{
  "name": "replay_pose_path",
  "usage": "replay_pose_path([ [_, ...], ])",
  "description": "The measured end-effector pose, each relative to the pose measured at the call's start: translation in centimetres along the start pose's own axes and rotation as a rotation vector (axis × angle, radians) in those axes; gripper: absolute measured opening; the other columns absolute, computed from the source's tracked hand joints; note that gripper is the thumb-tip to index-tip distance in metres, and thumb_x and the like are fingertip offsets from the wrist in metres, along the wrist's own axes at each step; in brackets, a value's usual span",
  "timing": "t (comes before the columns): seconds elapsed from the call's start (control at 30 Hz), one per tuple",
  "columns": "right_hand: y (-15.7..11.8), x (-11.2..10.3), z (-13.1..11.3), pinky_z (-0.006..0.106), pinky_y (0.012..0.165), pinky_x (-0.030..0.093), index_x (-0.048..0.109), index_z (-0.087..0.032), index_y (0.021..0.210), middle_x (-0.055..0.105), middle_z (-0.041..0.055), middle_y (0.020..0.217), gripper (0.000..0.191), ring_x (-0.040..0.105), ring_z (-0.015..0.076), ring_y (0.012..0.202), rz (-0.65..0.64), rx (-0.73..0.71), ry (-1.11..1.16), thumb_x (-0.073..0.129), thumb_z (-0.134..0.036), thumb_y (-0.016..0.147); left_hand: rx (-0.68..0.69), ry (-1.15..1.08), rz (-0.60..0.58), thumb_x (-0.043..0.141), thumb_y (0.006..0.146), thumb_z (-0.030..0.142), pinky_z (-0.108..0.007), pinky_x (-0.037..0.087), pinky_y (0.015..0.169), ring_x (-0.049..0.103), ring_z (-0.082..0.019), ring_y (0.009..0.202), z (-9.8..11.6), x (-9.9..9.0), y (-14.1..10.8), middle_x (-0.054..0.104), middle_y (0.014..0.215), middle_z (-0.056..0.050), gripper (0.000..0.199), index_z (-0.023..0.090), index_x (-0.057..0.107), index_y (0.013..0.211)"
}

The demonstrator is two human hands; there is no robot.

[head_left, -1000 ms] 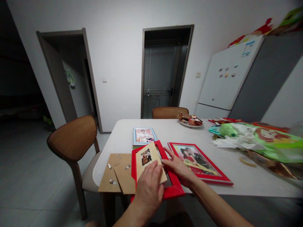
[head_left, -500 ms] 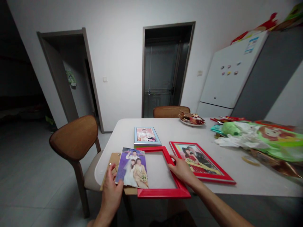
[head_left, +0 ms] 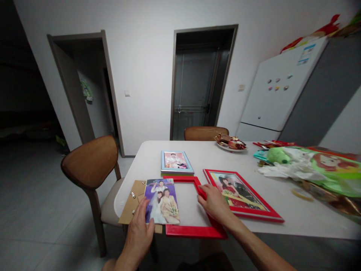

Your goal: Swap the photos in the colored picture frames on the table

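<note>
Over the left side of an empty red picture frame (head_left: 197,232) lies a wedding photo (head_left: 162,203) with a purple background. Its left part rests on a brown backing board (head_left: 129,203) with metal clips. My left hand (head_left: 140,226) lies at the photo's lower left edge, fingers stretched out and thumb apart, fingertips touching the print. My right hand (head_left: 214,203) has its bent fingers over the right bar of the empty frame, hiding part of it. Right of that stands a second red frame (head_left: 248,188), lying flat with a photo in it.
A light blue framed photo (head_left: 177,162) lies behind the empty frame. Farther back is a plate (head_left: 231,146) of wrapped items. Green and white bags (head_left: 324,165) and a tape roll (head_left: 301,195) cover the right side. A wooden chair (head_left: 93,165) stands left of the white table (head_left: 132,165).
The photo has come down slightly rightward and straighter over the frame. My left hand has moved right, its fingers now flatter on the print. My right hand's fingers have shifted on the frame bar.
</note>
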State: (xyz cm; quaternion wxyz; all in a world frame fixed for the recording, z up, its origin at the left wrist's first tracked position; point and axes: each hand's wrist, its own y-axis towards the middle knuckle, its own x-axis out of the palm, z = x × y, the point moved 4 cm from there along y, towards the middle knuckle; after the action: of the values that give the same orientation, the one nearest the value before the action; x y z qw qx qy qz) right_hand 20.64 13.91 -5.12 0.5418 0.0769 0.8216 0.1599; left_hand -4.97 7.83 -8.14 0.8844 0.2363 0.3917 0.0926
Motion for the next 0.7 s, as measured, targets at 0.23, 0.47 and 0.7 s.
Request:
replay_pose_path([
  [0.23,0.1,4.6,-5.3,0.022,0.046,0.037,0.043,-0.011,0.117,0.057,-0.0003,0.064,0.053,0.048,0.0103,0.047,-0.244,0.15,0.729,0.046,-0.017,0.064,0.223,0.083,-0.161,0.042,0.061,0.006,-0.047,0.032,0.095,0.036,-0.025,0.117,2.2,1.8,0.1,0.041,0.127,-0.013,0.057,0.014,0.041,0.117],
  [0.47,1.3,3.1,-10.4,0.018,0.049,0.037,0.044,-0.014,0.114,0.05,-0.0047,0.063,0.056,0.045,0.0072,0.052,-0.054,0.148,1.247,0.049,-0.012,0.058,0.239,-0.085,-0.042,0.036,0.063,0.003,-0.043,0.031,0.097,0.038,-0.023,0.116,2.6,1.6,2.1,0.045,0.124,-0.012,0.056,0.013,0.045,0.117],
  [0.7,0.1,2.1,-10.4,0.023,0.056,0.043,0.048,-0.017,0.107,0.06,0.0031,0.077,0.045,0.055,0.0121,0.064,-0.163,0.311,1.362,0.055,-0.032,0.066,-0.245,-0.765,0.27,0.044,0.079,0.03,-0.036,0.038,0.091,0.053,-0.023,0.101,4.0,-0.1,3.8,0.061,0.102,-0.011,0.032,0.012,0.055,0.103],
])
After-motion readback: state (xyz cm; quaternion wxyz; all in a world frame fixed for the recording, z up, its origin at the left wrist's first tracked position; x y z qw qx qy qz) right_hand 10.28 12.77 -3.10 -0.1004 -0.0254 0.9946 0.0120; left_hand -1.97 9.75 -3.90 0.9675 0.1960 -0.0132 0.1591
